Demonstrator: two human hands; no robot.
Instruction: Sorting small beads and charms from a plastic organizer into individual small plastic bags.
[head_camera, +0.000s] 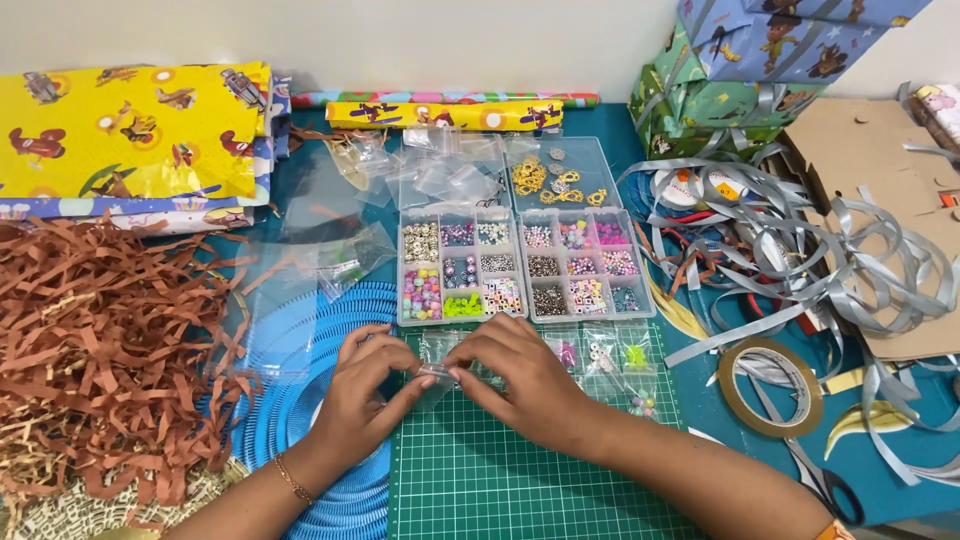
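Both hands meet over the green cutting mat (520, 480), pinching one small clear plastic bag (437, 374) between them. Left hand (365, 395) closes thumb and forefinger on the bag's left edge; right hand (520, 375) closes its fingertips on the right edge, so the bag sits right at the pinch point, fingertips nearly touching. Bag contents too small to tell. Just beyond the grip: two clear bead boxes side by side, the left bead box (460, 270) and the right bead box (585, 265), compartments full of mixed coloured beads. Past those, an open lid tray with gold charms (555, 180) and loose empty clear bags (450, 175). Immediately right of the grip, a few small filled bags (615, 360) lie on the mat. Left of the grip and under the left wrist, a blue ribbed round mat (330, 330); further left, a pile of brown paper shred (100, 340). Well right of the grip: a tape roll (775, 385) and tangled grey ribbon (850, 260). Far side, left: folded yellow wrapping paper (130, 130).
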